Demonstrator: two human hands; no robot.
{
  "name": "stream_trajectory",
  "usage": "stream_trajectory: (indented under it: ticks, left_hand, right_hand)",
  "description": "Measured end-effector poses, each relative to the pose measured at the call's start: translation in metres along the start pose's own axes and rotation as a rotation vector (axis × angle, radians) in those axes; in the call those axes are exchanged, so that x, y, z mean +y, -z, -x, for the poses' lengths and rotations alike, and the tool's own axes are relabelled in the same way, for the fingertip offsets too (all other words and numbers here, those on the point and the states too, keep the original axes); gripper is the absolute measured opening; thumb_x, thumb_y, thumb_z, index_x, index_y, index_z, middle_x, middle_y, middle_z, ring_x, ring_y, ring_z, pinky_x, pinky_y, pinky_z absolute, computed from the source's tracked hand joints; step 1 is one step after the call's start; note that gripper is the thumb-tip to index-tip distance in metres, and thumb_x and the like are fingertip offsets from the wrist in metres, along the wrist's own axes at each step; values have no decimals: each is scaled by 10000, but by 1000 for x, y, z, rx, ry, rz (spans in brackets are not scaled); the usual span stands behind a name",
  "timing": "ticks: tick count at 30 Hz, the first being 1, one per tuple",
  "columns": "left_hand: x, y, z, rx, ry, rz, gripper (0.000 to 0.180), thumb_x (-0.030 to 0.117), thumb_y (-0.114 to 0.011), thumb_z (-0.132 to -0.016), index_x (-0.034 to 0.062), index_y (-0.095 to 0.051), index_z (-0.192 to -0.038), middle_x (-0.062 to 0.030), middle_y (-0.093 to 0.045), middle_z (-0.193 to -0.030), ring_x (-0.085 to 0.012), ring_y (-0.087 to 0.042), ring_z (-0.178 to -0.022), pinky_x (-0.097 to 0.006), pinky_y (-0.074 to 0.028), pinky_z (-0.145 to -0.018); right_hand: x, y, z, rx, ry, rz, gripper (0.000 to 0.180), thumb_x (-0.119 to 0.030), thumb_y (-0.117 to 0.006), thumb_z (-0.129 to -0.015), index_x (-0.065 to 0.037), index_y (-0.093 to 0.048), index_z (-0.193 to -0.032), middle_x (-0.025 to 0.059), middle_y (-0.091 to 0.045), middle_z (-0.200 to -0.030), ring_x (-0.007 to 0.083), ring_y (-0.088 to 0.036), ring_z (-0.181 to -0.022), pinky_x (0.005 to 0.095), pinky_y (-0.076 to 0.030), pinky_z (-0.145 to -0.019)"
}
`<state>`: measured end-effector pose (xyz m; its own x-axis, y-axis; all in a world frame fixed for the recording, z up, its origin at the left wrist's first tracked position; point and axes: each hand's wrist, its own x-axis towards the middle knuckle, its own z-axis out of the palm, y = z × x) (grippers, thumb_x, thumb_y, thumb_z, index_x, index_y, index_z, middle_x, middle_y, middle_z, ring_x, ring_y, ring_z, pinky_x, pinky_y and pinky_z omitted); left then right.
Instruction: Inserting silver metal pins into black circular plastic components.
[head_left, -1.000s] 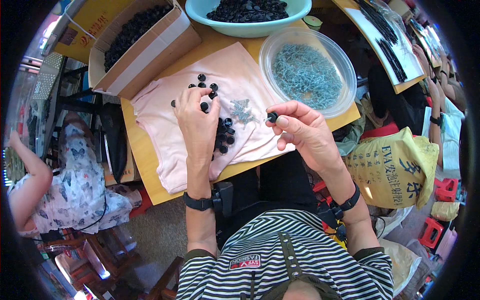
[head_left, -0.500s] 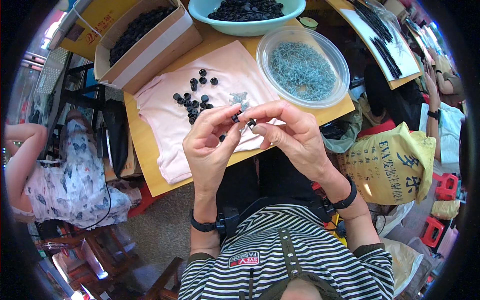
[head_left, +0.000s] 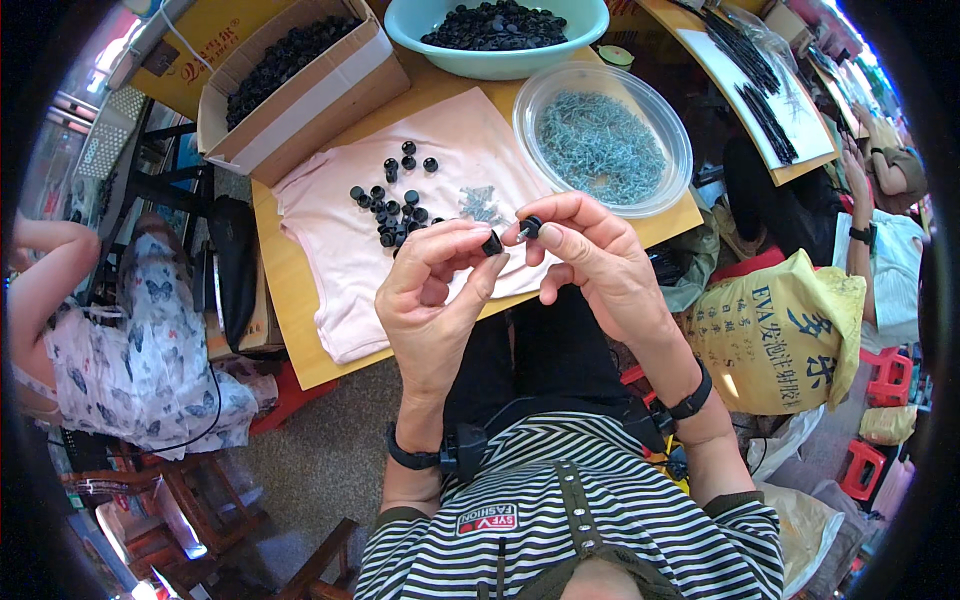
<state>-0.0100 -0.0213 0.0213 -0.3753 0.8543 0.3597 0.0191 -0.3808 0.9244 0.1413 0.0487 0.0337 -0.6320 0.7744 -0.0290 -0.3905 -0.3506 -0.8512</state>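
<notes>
My left hand pinches a small black cylindrical plastic piece between thumb and forefinger. Just right of it, my right hand grips a round black cap with a silvery screw sticking out of it. The two pieces are a short gap apart, held above the table's front edge. Beyond my left hand, several loose black caps lie scattered on a pale pink cloth. A small heap of screws rests on the cloth behind my fingertips.
A clear round tub of screws stands at the right, beside a light-green basin of black pieces. At the back left is a cardboard box full of them. A yellow sack sits right of the table. Other people sit at both sides.
My hands have drawn apart slightly. The black cap with the screw in my right hand now shows clearly, separate from the cylindrical piece in my left, which has moved a little right.
</notes>
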Motion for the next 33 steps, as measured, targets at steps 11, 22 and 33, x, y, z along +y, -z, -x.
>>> stream_trajectory:
  ticks: [11, 22, 33]
  left_hand:
    - [0, -9, 1, 0, 12, 92, 241, -133, -590, -781, -37, -581, -1001, -144, -553, -1083, -208, -632, -911, -282, -537, -801]
    - [3, -11, -1, 54, 132, 220, 226, -79, -557, -823, -56, -546, -1047, -153, -614, -1003, -236, -642, -901, -333, -538, -802]
    - [-4, 0, 1, 53, 117, 319, 234, -91, -599, -795, -40, -571, -1021, -149, -592, -1047, -212, -635, -904, -314, -539, -815]
  right_hand:
    - [-7, 14, -3, 3, -157, -243, 289, -153, -567, -895, -14, -562, -1149, 59, -635, -923, 40, -556, -738, 151, -468, -518]
    - [-9, 26, -4, -43, -234, -552, 271, -148, -554, -904, -20, -551, -1143, 53, -633, -921, 53, -572, -735, 147, -442, -490]
    - [-10, -9, -4, 100, 262, 429, 176, -47, -614, -839, -10, -642, -1009, 37, -622, -923, 74, -593, -781, 181, -507, -597]
